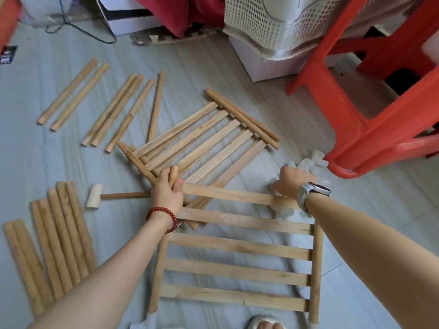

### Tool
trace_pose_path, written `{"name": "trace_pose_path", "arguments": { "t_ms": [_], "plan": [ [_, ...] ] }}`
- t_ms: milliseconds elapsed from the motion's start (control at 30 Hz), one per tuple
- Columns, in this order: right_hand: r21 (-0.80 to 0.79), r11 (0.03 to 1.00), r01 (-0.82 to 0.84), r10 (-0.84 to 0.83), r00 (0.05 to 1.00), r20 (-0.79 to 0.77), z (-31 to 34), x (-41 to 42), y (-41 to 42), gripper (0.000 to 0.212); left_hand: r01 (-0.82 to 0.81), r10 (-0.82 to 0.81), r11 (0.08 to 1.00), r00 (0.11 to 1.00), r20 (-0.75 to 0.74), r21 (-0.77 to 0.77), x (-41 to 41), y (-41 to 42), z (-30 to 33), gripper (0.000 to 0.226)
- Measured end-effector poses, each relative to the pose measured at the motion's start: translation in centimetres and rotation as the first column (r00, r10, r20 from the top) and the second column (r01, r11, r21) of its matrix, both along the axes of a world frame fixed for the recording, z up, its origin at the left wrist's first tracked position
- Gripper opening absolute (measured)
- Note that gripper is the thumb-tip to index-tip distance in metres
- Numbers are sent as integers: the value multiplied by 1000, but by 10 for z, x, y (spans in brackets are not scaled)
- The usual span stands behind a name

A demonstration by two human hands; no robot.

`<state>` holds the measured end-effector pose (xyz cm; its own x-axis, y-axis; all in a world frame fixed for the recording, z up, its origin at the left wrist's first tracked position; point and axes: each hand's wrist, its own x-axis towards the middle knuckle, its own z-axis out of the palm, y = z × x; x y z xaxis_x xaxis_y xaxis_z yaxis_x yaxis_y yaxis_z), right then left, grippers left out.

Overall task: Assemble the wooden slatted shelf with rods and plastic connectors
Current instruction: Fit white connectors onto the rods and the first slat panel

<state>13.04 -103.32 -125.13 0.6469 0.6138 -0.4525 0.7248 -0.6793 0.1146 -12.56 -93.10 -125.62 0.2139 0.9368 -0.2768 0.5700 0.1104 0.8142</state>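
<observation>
Far left on the floor [28,148]: six thick rods [51,243] lie side by side, sorted and parked within reach, probably the uprights. Above them six thinner rods [104,103], in groups of two, three and one, also staged by type. One small wooden mallet [95,196] lies just left of the left hand, head pointing away, ready for tapping joints home.

Left hand [167,192], with a red bead bracelet at the wrist, is wrapped around the top end of the near slatted panel [237,269] side rod, apparently steadying that corner so the panel doesn't slide. That panel is directly in front of the person, six slats visible, a side rod on each edge. Its far left corner overlaps a second slatted panel [202,143], lying skewed behind it. So two panels in total; slat count on the far one is unclear where they overlap.

Right hand [293,180], watch on the wrist, reaches past the near panel's top right corner into a heap of pale plastic connectors [311,160] beside the red stool [370,129]. Fingers curl down into the heap; can't tell whether they've got one. Connector count unreadable, they're clumped. One more seems to sit at the panel's right corner.

Judgement: fetching a connector to cap a corner rod.
</observation>
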Motion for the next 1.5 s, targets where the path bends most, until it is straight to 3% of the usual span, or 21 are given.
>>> {"name": "trace_pose_path", "arguments": {
  "t_ms": [67, 133, 167, 233, 267, 300, 333, 367, 467, 500, 733, 833, 933, 967, 1067, 1100, 1233, 1500],
  "plan": [
    [196, 976, 94, -88, 995, -38, 14, -4, 3, 23, -5, 4, 999, 1000, 29, 34, 0, -3, 7, 37],
    [435, 861, 265, -128, 939, -318, 29, -15, 9, 18, 14, -17, 998, 999, 36, 69, -3, -5, 14, 37],
    [501, 748, 435, -119, 831, -544, 36, -23, 13, 17, 32, -35, 997, 999, 35, 75, -5, -6, 17, 37],
    [345, 529, 775, -25, 421, -907, 49, -47, 20, 17, 54, -56, 996, 998, 26, 73, -8, -9, 20, 38],
    [210, 479, 852, 40, 218, -975, 54, -59, 25, 19, 55, -56, 996, 998, 20, 76, -9, -11, 21, 38],
    [114, 470, 875, 83, 85, -993, 56, -71, 30, 21, 54, -56, 995, 998, 18, 81, -10, -12, 23, 39],
    [84, 492, 867, 99, 40, -994, 57, -80, 36, 22, 55, -57, 995, 998, 23, 84, -10, -13, 26, 38],
    [119, 534, 837, 97, 79, -992, 56, -89, 42, 24, 58, -61, 995, 998, 30, 83, -11, -12, 28, 37],
    [399, 679, 616, 131, 434, -891, 54, -110, 51, 28, 79, -85, 993, 994, 67, 84, -14, -9, 34, 25],
    [462, 707, 536, 164, 511, -844, 52, -115, 52, 28, 76, -85, 993, 992, 93, 91, -16, -8, 34, 20],
    [592, 754, 285, 333, 611, -718, 49, -133, 55, 26, 94, -97, 995, 965, 245, 21, -24, 0, 42, 22],
    [567, 788, 239, 371, 551, -747, 55, -136, 57, 24, 125, -121, 992, 952, 281, 3, -26, 1, 43, 24],
    [453, 812, 368, 318, 372, -872, 58, -136, 61, 25, 131, -116, 991, 944, 308, -27, -27, 3, 42, 26],
    [434, 807, 402, 302, 351, -886, 57, -137, 62, 32, 125, -104, 991, 938, 330, -44, -28, 3, 42, 26],
    [491, 788, 371, 319, 435, -842, 55, -137, 65, 78, 113, -64, 988, 923, 379, -110, -28, 4, 44, 27],
    [521, 772, 364, 338, 460, -821, 53, -136, 68, 83, 121, -61, 984, 917, 394, -129, -29, 4, 45, 26],
    [563, 705, 432, 374, 447, -812, 49, -138, 79, 71, 133, -44, 971, 915, 400, -200, -33, 9, 44, 29],
    [370, 682, 631, 287, 234, -929, 47, -144, 88, 42, 141, -55, 969, 924, 379, -203, -38, 7, 39, 33]
  ]
}}
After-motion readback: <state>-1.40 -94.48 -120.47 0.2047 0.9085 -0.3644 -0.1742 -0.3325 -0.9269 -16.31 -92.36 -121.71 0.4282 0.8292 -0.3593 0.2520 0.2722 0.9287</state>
